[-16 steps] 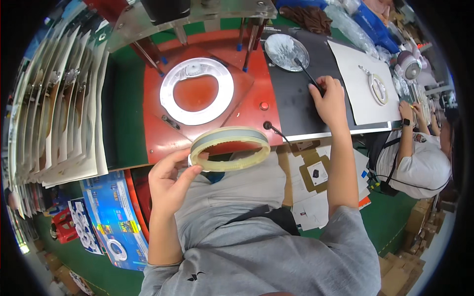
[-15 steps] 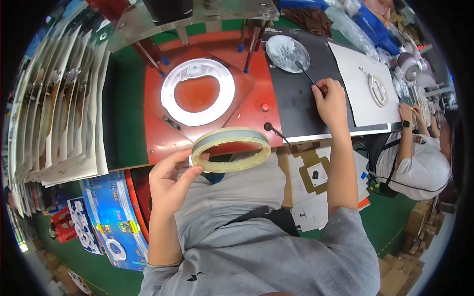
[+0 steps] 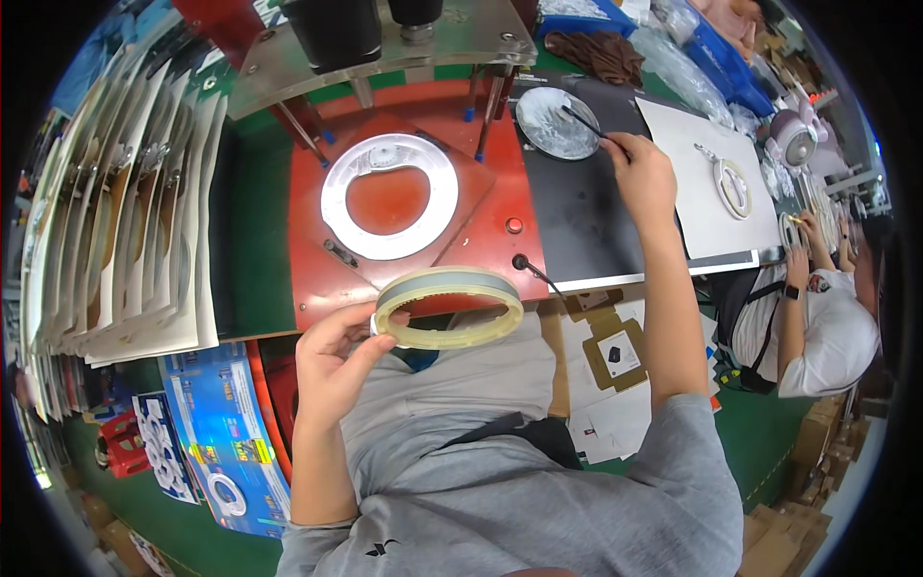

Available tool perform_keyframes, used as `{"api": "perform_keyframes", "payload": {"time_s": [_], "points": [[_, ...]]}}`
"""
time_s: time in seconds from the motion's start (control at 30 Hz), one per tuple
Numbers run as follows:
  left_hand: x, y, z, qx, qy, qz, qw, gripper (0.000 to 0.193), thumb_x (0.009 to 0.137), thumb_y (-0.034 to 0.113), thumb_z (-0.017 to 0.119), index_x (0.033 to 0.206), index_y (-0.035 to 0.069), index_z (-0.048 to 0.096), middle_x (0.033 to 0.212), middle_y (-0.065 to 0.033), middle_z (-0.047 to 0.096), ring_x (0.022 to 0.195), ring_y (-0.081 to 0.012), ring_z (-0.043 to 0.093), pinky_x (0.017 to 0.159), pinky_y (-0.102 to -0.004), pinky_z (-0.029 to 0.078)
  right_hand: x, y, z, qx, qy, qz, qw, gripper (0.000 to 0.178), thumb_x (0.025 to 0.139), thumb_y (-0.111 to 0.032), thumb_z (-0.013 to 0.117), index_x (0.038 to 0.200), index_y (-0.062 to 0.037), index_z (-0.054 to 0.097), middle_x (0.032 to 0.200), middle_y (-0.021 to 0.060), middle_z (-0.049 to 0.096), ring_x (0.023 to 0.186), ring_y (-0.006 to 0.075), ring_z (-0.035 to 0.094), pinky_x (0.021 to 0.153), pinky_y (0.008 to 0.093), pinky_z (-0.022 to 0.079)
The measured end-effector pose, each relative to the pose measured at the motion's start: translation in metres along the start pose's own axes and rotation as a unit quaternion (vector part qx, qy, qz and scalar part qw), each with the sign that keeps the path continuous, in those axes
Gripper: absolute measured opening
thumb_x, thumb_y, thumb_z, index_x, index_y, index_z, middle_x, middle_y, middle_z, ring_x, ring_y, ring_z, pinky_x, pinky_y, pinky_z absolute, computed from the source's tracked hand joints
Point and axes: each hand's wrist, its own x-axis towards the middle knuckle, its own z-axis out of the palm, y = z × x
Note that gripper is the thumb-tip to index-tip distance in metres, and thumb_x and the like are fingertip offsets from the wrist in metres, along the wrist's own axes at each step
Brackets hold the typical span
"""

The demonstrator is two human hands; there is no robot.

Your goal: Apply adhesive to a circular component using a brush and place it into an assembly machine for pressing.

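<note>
Carrying the slim black stick [image 3: 585, 124] further over the round dish [image 3: 575, 149], my right hand [image 3: 642, 178] is nearer the upper right of the frame's middle than it was half a second ago. Then, the stick's tip lay near the dish's lower-right edge; now it reaches in past the centre, over the white smears. I can't tell whether the tip touches them. My thumb and index finger pinch the stick's lower end, the other fingers curled in.

My left hand [image 3: 332, 361] has barely changed: thumb and fingers pinch the left edge of the pale yellow ring [image 3: 450, 281], holding it tilted near the frame's centre, in front of the red press plate [image 3: 495, 226]. So I judge that the dish is where the work is at this moment, with the ring simply kept in hand.

The white plastic ring [image 3: 437, 207] lies on the press plate, above and left of the one I hold. All of this, black counter [image 3: 591, 226] included, sits a little lower in view, probably because my head tipped.
</note>
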Motion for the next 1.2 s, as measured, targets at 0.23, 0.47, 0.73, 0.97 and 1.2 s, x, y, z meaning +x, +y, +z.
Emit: {"api": "perform_keyframes", "payload": {"time_s": [0.23,0.47,0.73,0.97,1.2], "points": [[-0.008,-0.001,-0.004,0.012,0.005,0.003,1.0,0.035,0.093,-0.01,0.074,0.127,-0.009,0.071,0.119,-0.018,0.078,0.11,-0.0233,0.075,0.097,-0.0344,0.06,-0.019,0.006,-0.01,0.027,-0.019,-0.001,0.999,0.022,0.099,-0.027,0.074,0.107,-0.007,0.082,0.101,0.0142,0.079,0.091,0.0362,0.074,0.079,0.0426,0.058],[-0.001,0.066,-0.012,0.246,-0.038,0.205,0.946,0.034,0.082,-0.005,0.078,0.116,-0.006,0.077,0.116,-0.0198,0.078,0.108,-0.0329,0.076,0.094,-0.0376,0.059,-0.048,-0.033,-0.081,0.383,-0.133,0.182,0.896,0.026,0.106,-0.022,0.071,0.113,0.0024,0.078,0.086,0.0036,0.075,0.058,0.0035,0.049,0.053,0.0205,0.037],[0.025,0.105,0.004,0.312,-0.045,0.358,0.879,0.039,0.075,-0.017,0.072,0.112,-0.005,0.074,0.118,-0.0263,0.072,0.107,-0.0382,0.075,0.086,-0.0376,0.064,-0.084,-0.07,-0.131,0.567,-0.244,0.093,0.781,0.019,0.106,-0.007,0.066,0.122,0.0032,0.067,0.092,0.0113,0.075,0.058,0.003,0.051,0.052,0.0177,0.037],[0.021,0.093,0.002,0.294,-0.036,0.363,0.883,0.035,0.078,-0.005,0.084,0.112,-0.002,0.075,0.118,-0.023,0.068,0.108,-0.0365,0.073,0.088,-0.04,0.065,-0.078,-0.123,-0.151,0.424,-0.157,-0.135,0.882,0.023,0.08,0.01,0.08,0.102,0.0054,0.079,0.091,0.0137,0.076,0.075,0.0195,0.069,0.065,0.0288,0.052],[0.017,0.078,-0.004,0.224,-0.005,0.406,0.886,0.035,0.079,-0.017,0.068,0.113,-0.01,0.075,0.122,-0.0282,0.069,0.1,-0.032,0.076,0.081,-0.0345,0.067,-0.069,-0.149,-0.14,0.414,-0.179,-0.244,0.858,0.025,0.077,0.01,0.082,0.101,0.0042,0.078,0.089,0.0152,0.075,0.074,0.0226,0.07,0.063,0.0302,0.053]]}}
